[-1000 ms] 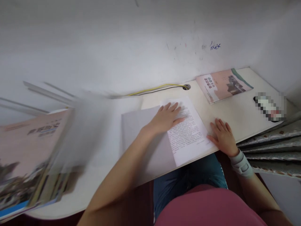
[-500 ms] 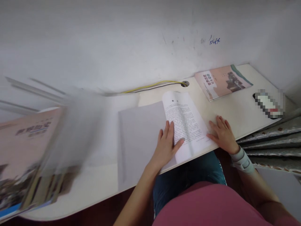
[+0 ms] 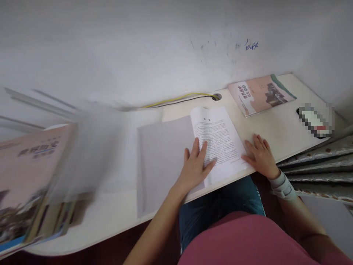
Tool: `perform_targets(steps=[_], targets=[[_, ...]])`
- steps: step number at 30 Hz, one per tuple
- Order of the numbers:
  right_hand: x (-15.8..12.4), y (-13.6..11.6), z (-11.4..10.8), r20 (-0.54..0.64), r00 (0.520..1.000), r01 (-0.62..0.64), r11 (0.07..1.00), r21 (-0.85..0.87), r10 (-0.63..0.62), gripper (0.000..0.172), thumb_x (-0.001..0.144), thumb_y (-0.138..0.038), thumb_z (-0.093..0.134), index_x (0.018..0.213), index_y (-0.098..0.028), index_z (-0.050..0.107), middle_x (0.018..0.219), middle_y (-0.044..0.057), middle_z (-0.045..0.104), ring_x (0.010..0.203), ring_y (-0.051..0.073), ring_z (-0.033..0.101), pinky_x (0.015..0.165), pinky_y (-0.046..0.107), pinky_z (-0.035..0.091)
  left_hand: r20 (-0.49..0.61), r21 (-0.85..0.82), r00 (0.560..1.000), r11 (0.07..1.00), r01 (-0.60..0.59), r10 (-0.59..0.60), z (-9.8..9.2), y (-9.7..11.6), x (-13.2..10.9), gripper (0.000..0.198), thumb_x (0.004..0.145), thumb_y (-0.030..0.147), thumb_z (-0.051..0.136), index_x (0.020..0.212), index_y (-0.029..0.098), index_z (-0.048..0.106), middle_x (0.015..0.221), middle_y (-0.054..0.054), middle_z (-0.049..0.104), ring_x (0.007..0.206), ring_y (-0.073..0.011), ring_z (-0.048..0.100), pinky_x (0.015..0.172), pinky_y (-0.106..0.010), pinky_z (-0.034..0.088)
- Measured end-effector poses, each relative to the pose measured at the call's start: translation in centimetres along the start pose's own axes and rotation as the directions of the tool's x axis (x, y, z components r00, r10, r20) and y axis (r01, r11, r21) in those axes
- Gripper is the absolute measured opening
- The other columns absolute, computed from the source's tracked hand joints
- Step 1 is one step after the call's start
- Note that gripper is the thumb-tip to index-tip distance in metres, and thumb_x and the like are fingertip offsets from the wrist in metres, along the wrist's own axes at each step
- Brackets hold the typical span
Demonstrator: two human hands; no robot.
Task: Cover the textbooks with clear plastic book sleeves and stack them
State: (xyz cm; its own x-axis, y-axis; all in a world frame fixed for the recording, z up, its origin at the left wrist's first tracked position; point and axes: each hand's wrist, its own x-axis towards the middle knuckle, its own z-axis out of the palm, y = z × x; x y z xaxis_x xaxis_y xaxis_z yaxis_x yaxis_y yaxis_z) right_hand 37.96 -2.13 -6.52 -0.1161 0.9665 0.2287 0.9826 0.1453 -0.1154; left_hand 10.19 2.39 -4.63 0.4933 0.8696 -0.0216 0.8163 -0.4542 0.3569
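Note:
An open book (image 3: 228, 138) lies on the white desk (image 3: 116, 206), with a printed page on the right and a plain grey sheet or cover on the left. Spread across the inner part of the printed page is my left hand (image 3: 195, 163), its fingers apart and lying flat. My right hand (image 3: 260, 154) rests on the desk at the page's lower right edge, fingers extended; a light band circles that wrist. Neither hand grips anything.
At the left, a pile of books (image 3: 30, 176) has a pinkish cover on top. A pink history book (image 3: 261, 95) lies at the back right, with a pixelated phone-like object (image 3: 316, 123) beyond it. A yellow cable (image 3: 176, 98) runs along the wall into a desk hole. A patterned curtain (image 3: 317, 169) hangs at right.
My left hand has shifted slightly, with its fingers a little further onto the printed page. The page lies flatter near its inner edge. My right hand has hardly moved.

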Motion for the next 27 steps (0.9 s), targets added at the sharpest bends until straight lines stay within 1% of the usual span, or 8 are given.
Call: perform_targets(steps=[5,10,14,15,17,21,25,27], targets=[[0.0,-0.2,-0.2,0.003,1.000,0.006,1.000,-0.022,-0.006,0.061,0.089,-0.056,0.045,0.132,-0.014,0.051,0.145,0.025,0.039,0.137,0.036,0.032,0.106,0.053,0.030,0.026,-0.022,1.000,1.000,0.019,-0.018,0.0,0.5,0.5,0.079,0.092,0.059,0.033,0.151,0.016,0.002,0.157,-0.023,0.006,0.145,-0.0293,-0.002,0.111,-0.062,0.010],[0.1,-0.2,-0.1,0.013,1.000,-0.008,1.000,-0.019,0.009,0.059,0.091,-0.055,0.043,0.134,-0.015,0.049,0.147,0.022,0.037,0.139,0.034,0.029,0.108,0.052,0.029,-0.009,-0.062,0.994,0.992,0.110,-0.111,0.3,0.6,1.6,0.084,0.091,0.061,0.029,0.151,0.014,-0.005,0.157,-0.023,0.005,0.146,-0.0305,0.003,0.111,-0.063,0.008],[0.0,0.4,0.1,0.032,0.999,-0.017,1.000,-0.002,0.017,0.059,0.091,-0.054,0.043,0.134,-0.015,0.049,0.148,0.022,0.035,0.140,0.033,0.027,0.108,0.052,0.028,0.033,-0.102,0.999,0.995,0.021,-0.017,-0.4,0.2,1.2,0.081,0.092,0.060,0.025,0.151,0.013,-0.005,0.157,-0.019,0.009,0.146,-0.0272,0.009,0.114,-0.057,0.013],[0.0,0.5,0.1,0.038,0.999,-0.017,1.000,0.005,0.017,0.058,0.091,-0.053,0.043,0.134,-0.015,0.049,0.149,0.022,0.034,0.140,0.033,0.027,0.108,0.053,0.029,0.020,-0.105,1.000,0.994,0.017,-0.015,-0.6,-0.2,0.8,0.078,0.093,0.059,0.024,0.151,0.014,-0.003,0.157,-0.018,0.013,0.145,-0.0265,0.013,0.114,-0.055,0.016],[-0.2,0.6,-0.1,0.046,0.999,-0.009,1.000,0.013,0.009,0.058,0.091,-0.052,0.044,0.134,-0.014,0.049,0.150,0.023,0.031,0.141,0.034,0.026,0.107,0.052,0.030,-0.071,-0.058,0.993,0.994,0.094,-0.098,-0.8,-1.7,-0.2,0.074,0.094,0.057,0.022,0.152,0.015,0.005,0.156,-0.018,0.020,0.144,-0.0283,0.018,0.113,-0.056,0.020],[-0.1,-0.6,-1.6,0.008,0.997,0.081,0.996,-0.021,-0.081,0.048,0.093,-0.040,0.043,0.133,-0.013,0.050,0.152,0.020,0.030,0.141,0.033,0.026,0.108,0.053,0.029,-0.305,0.079,0.904,0.938,0.338,-0.300,-0.6,-5.8,-3.2,0.076,0.092,0.060,0.025,0.148,0.008,0.026,0.151,-0.024,0.029,0.142,-0.0370,0.020,0.109,-0.061,0.023],[0.9,-3.5,-2.4,0.021,0.941,0.339,0.941,-0.008,-0.338,0.041,0.097,-0.029,0.036,0.133,-0.015,0.050,0.145,0.013,0.045,0.137,0.026,0.034,0.112,0.052,0.023,-0.377,0.075,0.871,0.927,0.368,-0.315,-0.3,-9.1,-5.9,0.081,0.090,0.063,0.025,0.144,0.003,0.031,0.148,-0.028,0.032,0.141,-0.0367,0.024,0.109,-0.057,0.028],[1.5,-4.9,-2.2,0.059,0.921,0.385,0.923,0.011,-0.385,0.042,0.097,-0.032,0.036,0.130,-0.013,0.052,0.140,0.014,0.051,0.134,0.026,0.040,0.112,0.053,0.024,-0.397,0.039,0.862,0.932,0.360,-0.316,-0.5,-10.1,-6.8,0.082,0.090,0.063,0.025,0.143,0.001,0.031,0.147,-0.029,0.033,0.141,-0.0362,0.025,0.108,-0.055,0.030]])
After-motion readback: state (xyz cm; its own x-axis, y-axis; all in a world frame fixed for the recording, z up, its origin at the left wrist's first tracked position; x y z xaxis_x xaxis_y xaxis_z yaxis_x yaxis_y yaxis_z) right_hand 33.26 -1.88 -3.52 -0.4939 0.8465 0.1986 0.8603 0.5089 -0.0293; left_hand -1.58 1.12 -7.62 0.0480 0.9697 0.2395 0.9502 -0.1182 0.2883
